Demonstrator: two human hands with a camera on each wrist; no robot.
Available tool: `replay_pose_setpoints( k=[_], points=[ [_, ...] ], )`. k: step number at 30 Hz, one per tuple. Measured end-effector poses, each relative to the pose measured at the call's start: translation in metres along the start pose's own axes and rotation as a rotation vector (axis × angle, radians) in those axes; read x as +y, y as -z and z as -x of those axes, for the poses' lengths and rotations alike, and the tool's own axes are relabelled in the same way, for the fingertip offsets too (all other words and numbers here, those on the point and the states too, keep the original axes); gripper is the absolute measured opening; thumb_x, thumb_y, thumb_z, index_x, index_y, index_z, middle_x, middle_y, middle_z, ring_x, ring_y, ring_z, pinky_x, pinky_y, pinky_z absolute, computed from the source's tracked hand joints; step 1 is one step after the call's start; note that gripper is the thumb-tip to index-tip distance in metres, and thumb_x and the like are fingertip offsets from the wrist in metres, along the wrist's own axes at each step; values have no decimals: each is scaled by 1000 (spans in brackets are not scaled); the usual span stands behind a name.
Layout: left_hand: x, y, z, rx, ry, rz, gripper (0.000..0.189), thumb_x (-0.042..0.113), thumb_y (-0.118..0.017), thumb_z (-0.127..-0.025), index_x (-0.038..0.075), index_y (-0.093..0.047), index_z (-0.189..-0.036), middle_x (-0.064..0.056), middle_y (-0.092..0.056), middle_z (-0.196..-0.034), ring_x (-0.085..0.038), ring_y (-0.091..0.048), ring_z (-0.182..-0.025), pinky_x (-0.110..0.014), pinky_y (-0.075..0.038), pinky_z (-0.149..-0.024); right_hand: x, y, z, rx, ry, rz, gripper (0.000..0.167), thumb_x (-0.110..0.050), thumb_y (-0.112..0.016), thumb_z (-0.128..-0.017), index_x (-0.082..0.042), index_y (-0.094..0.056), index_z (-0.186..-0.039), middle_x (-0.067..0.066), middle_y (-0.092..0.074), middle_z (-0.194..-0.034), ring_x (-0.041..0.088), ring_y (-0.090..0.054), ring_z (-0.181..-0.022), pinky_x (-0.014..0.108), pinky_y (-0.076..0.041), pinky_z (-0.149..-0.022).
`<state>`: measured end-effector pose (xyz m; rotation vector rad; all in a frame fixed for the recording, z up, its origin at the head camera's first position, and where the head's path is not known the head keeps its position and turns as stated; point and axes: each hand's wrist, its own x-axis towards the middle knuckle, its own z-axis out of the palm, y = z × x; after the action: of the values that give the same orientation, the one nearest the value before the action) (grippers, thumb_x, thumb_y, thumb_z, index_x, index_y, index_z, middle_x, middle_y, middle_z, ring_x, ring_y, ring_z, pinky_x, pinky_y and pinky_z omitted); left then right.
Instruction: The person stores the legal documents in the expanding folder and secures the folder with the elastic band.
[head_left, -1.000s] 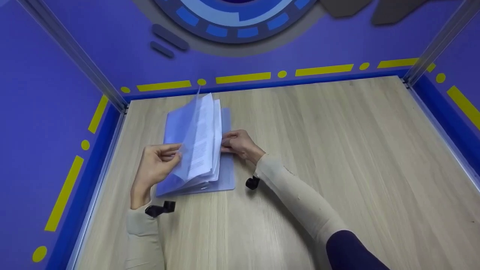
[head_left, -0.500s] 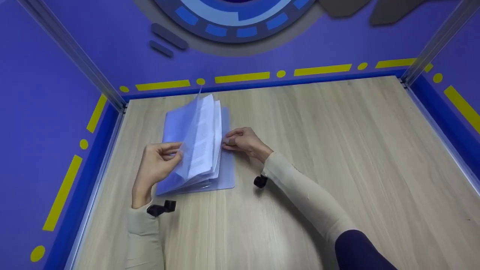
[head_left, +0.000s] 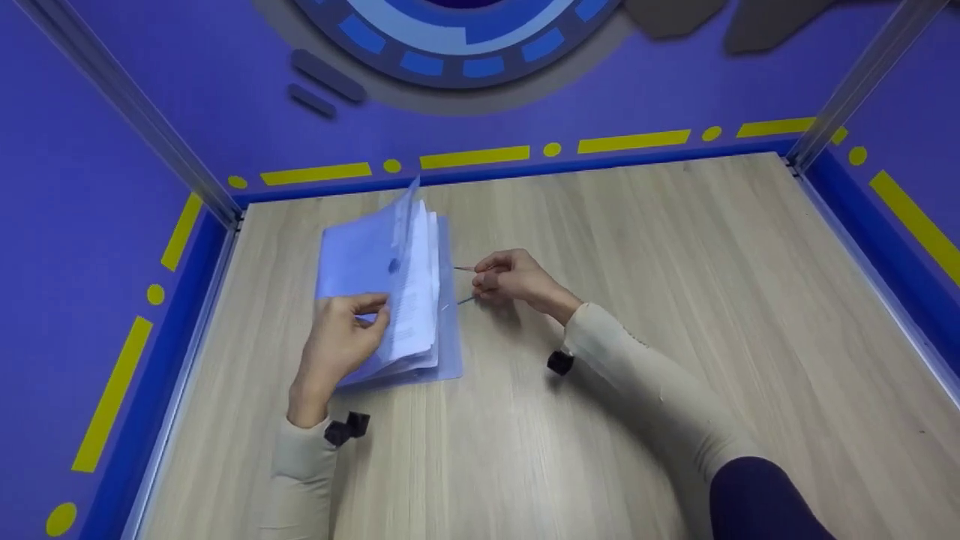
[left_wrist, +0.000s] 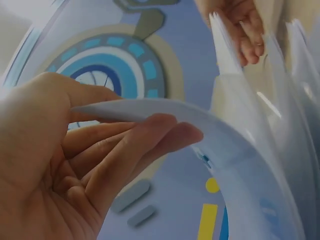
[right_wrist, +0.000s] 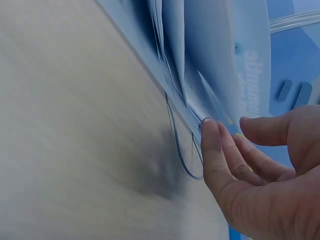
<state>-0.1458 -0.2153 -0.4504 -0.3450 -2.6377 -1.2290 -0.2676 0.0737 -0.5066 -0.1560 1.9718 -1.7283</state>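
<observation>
A translucent blue plastic document folder [head_left: 349,262] stands part open on the table, with several white sheets [head_left: 414,315] inside. My left hand [head_left: 346,334] pinches the raised cover between thumb and fingers. The cover [left_wrist: 240,145] bends in a curve away from that grip in the left wrist view. Out from the folder's right edge comes a thin dark cord loop [right_wrist: 176,135]. Both its strands run to my right hand [head_left: 521,281], whose fingers curl at the loop. Seen from the right wrist, the fingers partly hide the cord, and the thumb stands apart from the index fingertip.
The pale wooden table [head_left: 637,315] extends to the right of the folder. Blue panels with yellow marks [head_left: 472,157] wall in the back and sides, joined by metal corner posts [head_left: 862,90]. A small black wrist camera [head_left: 560,363] sits below the right wrist.
My right hand has moved right, away from the folder's edge, and the cord now shows between them. My left hand has shifted right with the cover, which stands more upright.
</observation>
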Motion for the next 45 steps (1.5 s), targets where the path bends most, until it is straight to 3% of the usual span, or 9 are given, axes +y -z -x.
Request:
replay_pose_setpoints(
  k=[7, 12, 17, 20, 24, 28, 31, 36, 45],
  points=[
    [7, -20, 0, -33, -100, -97, 22, -1, -68, -95, -8, -81, -111, -25, -80, -103, -30, -81, -86, -38, -66, -66, -3, 17, 9, 17, 53, 128, 33, -6, -67, -104, 11, -65, -132, 26, -75, -118, 41, -74, -110, 49, -61, -98],
    [6, -21, 2, -47, -87, -89, 22, 7, -73, -95, -7, -81, -111, -25, -79, -107, -29, -81, -80, -39, -66, -67, -2, 24, 12, 20, 75, 139, 35, -7, -67, -103, 12, -64, -133, 31, -72, -123, 44, -72, -114, 51, -60, -101],
    [-1, -21, 1, -44, -62, -127, 30, 15, -77, -95, -5, -80, -117, -25, -78, -113, -36, -81, -89, -47, -67, -77, -2, 28, 14, 54, 95, 186, 33, -7, -68, -103, 11, -67, -130, 26, -74, -118, 37, -74, -109, 49, -61, -98],
    [-9, -22, 1, -62, -60, -180, 42, 22, -79, -95, -6, -75, -126, -26, -76, -123, -40, -77, -108, -51, -63, -92, 0, 30, 14, 74, 110, 237, 32, -7, -68, -101, 10, -69, -129, 20, -74, -112, 29, -73, -101, 41, -63, -91],
    [-24, -26, 3, -116, -29, -246, 68, 39, -78, -96, -4, -62, -146, -24, -62, -149, -43, -60, -139, -57, -49, -114, 2, 31, 13, 84, 129, 271, 32, -7, -68, -101, 9, -69, -128, 18, -73, -110, 29, -73, -98, 41, -63, -86],
    [-40, -35, 6, -163, 30, -345, 91, 58, -72, -94, 4, -45, -162, -22, -42, -168, -51, -39, -153, -66, -35, -123, 5, 32, 10, 91, 151, 323, 31, -7, -67, -101, 8, -70, -129, 19, -73, -112, 35, -74, -99, 48, -64, -87],
    [-49, -42, 7, -205, 70, -409, 102, 70, -66, -93, 8, -35, -168, -20, -28, -175, -58, -24, -157, -73, -27, -123, 8, 33, 7, 102, 188, 418, 31, -8, -66, -101, 5, -70, -129, 18, -74, -115, 31, -74, -100, 42, -63, -87],
    [-58, -52, 8, -299, 111, -468, 116, 83, -60, -88, 12, -21, -172, -20, -9, -179, -63, -1, -158, -73, -12, -127, 9, 35, 2, 104, 272, 521, 30, -6, -65, -101, 6, -71, -128, 19, -76, -116, 34, -74, -105, 43, -61, -92],
    [-61, -59, 10, -459, 239, -483, 128, 89, -61, -82, 13, -13, -173, -20, 6, -179, -60, 16, -158, -71, 6, -128, 15, 31, -10, 75, 318, 661, 29, -2, -68, -101, 6, -71, -129, 18, -76, -116, 32, -72, -107, 45, -60, -97]
  ],
)
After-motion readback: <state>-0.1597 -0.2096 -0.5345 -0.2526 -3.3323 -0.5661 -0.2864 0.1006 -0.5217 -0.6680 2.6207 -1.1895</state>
